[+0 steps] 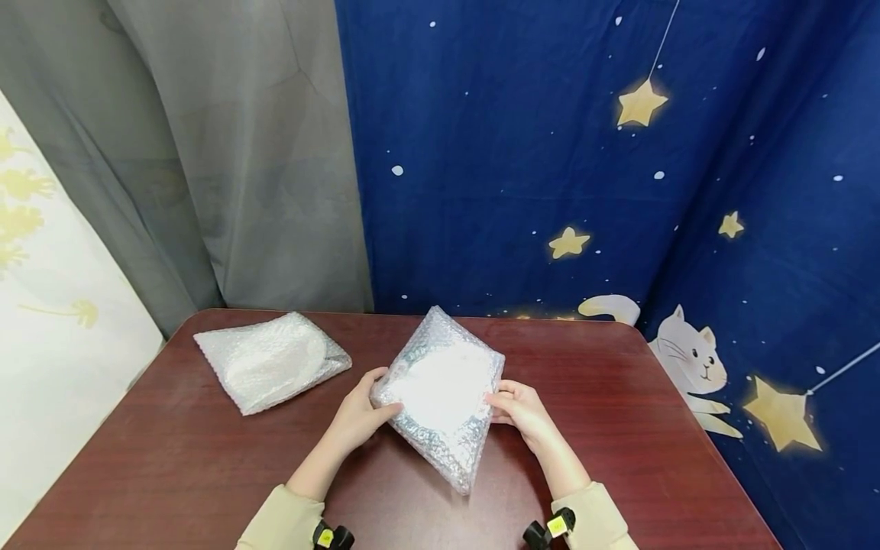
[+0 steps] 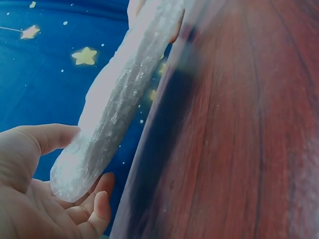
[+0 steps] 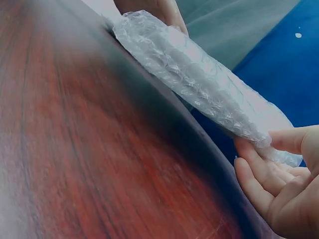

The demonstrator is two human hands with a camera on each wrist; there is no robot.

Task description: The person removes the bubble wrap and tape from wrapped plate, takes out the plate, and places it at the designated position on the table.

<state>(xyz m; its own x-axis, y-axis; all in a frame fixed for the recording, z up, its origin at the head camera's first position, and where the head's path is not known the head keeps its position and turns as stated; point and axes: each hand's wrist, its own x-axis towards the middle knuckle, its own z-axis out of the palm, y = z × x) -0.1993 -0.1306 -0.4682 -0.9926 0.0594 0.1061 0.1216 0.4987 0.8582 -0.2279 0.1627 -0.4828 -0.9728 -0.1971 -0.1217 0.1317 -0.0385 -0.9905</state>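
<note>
A clear bubble-wrap package (image 1: 443, 397) is held up above the table by both hands, turned cornerwise; a bright glare covers its middle, so what it contains cannot be made out. At its left edge, my left hand (image 1: 360, 412) grips it, thumb on top and fingers underneath. My right hand (image 1: 524, 412) pinches the opposite edge in the same way. Seen from the left wrist, the package (image 2: 114, 94) is edge-on and puffy, apart from the tabletop. The right wrist view shows the bubbles along its side (image 3: 194, 82), between thumb and fingers.
Another bubble-wrap package (image 1: 275, 363) lies flat at the back left of the dark red wooden table (image 1: 172, 458). Behind the table hang a grey curtain (image 1: 275, 153) and a blue curtain (image 1: 495, 153) with stars and a white cat.
</note>
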